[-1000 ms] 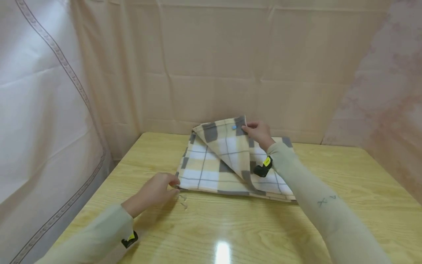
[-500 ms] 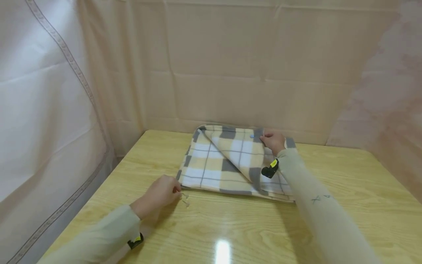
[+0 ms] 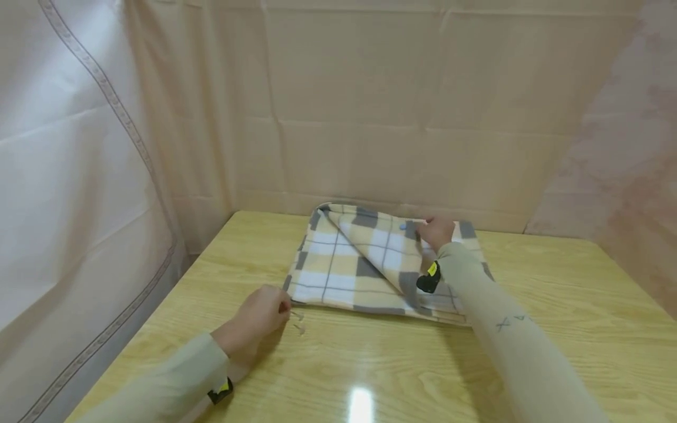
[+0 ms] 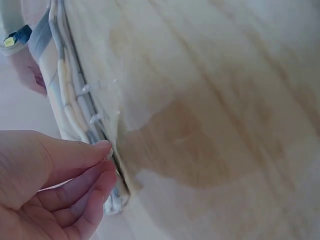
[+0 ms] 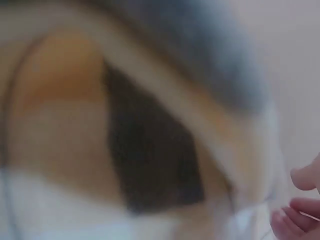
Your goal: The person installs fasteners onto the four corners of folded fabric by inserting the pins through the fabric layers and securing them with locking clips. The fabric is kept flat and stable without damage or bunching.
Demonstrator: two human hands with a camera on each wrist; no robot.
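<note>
A yellow, white and grey plaid blanket [image 3: 344, 264] lies folded on the wooden table [image 3: 370, 364]. One corner is turned over diagonally towards the far right. My right hand [image 3: 425, 227] pinches that turned corner by a small blue tag [image 3: 403, 226], low against the blanket. In the right wrist view the blanket [image 5: 125, 125] is a close blur, with my fingertips [image 5: 300, 210] at the lower right. My left hand [image 3: 284, 305] pinches the blanket's near left corner. In the left wrist view my left hand [image 4: 107, 157] is closed on the stacked layer edges [image 4: 70, 105].
Two small clear plastic bits [image 3: 298, 323] lie by the near left corner, close to my left fingers. Beige cloth walls [image 3: 370, 117] close in the table at the back and on both sides. Bare tabletop lies in front of the blanket and to its right.
My right hand has carried the raised corner away and to the right, then lowered it, so the flap now lies nearly flat. My left hand has stayed at the near left corner.
</note>
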